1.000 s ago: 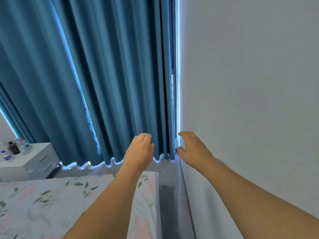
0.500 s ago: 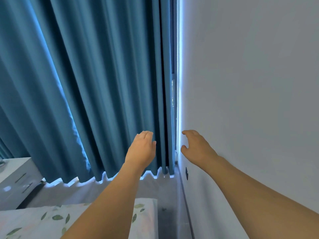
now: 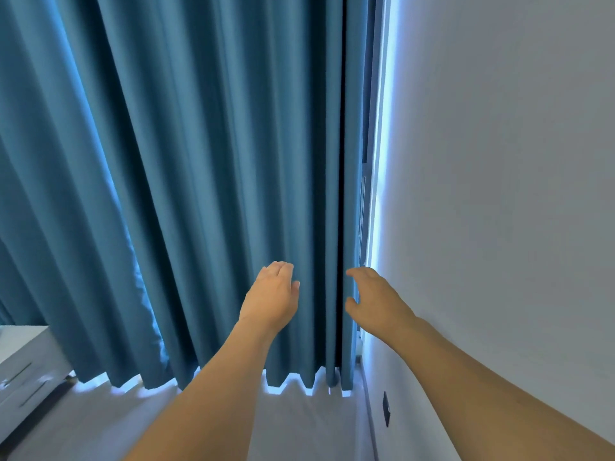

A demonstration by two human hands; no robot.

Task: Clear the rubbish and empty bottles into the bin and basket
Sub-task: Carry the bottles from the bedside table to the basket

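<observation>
No rubbish, bottle, bin or basket shows in the head view. My left hand [image 3: 271,296] is stretched out in front of a blue curtain [image 3: 186,181], fingers together and flat, holding nothing. My right hand [image 3: 374,299] reaches toward the curtain's right edge beside the wall, its fingers curved and apart with nothing between them. I cannot tell whether either hand touches the fabric.
A grey wall [image 3: 499,194] fills the right side, with a small dark socket [image 3: 386,409] low down. A white drawer unit [image 3: 23,364] stands at the lower left. Daylight leaks under the curtain hem and along its right edge.
The view has risen and closed in on the curtain: the flowered bed and the bottles on the drawer unit have dropped out of sight. Both hands have lifted slightly toward the curtain.
</observation>
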